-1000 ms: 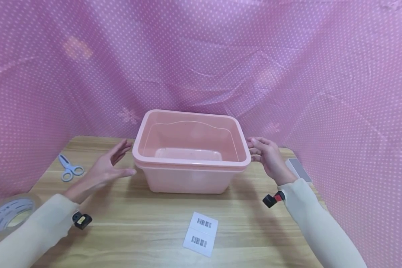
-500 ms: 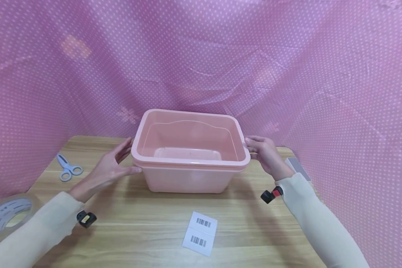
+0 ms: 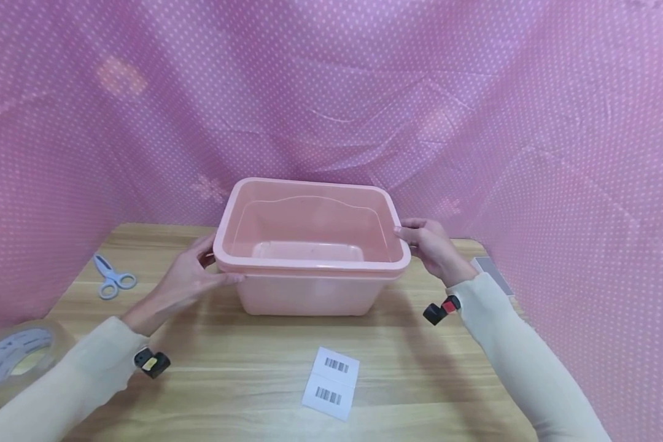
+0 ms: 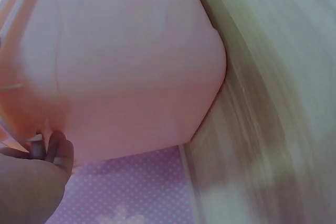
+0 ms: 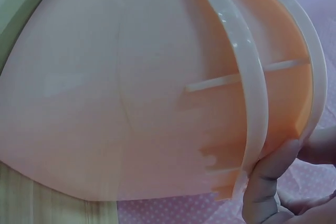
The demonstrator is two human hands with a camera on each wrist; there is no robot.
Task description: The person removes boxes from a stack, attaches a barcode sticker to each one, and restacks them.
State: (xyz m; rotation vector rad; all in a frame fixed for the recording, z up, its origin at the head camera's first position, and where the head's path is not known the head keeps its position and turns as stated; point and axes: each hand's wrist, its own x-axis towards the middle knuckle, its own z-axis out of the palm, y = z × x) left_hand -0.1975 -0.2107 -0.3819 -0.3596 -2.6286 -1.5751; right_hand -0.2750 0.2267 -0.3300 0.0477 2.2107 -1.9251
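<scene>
Both hands are on the pale pink rectangular plastic bin (image 3: pixel 309 296), which sits upright on the light wood-grain table (image 3: pixel 243 374), roughly in the middle and towards the back, its open top facing up. The left hand (image 3: pixel 189 277) has its thumb stretched along the front, just under the rim, with the other fingers bent in under the rim at the left end, so it's gripping that corner. The right hand (image 3: pixel 433 247) pinches the rim at the other end, thumb on top and fingers tucked underneath; the right wrist view shows that one really well.

In front of the bin, near the viewer, there's a white paper sheet with two printed barcodes (image 3: pixel 331 383), lying flat and slightly turned. Off to the left are light blue scissors (image 3: pixel 112 276), blades pointing away, and nearer the viewer a wide roll of clear tape (image 3: pixel 11 355), partly cut off by the frame. A flat grey-and-white box (image 3: pixel 493 274) is partly hidden behind the right forearm. Pink polka-dot cloth (image 3: pixel 331 98) hangs all around.
</scene>
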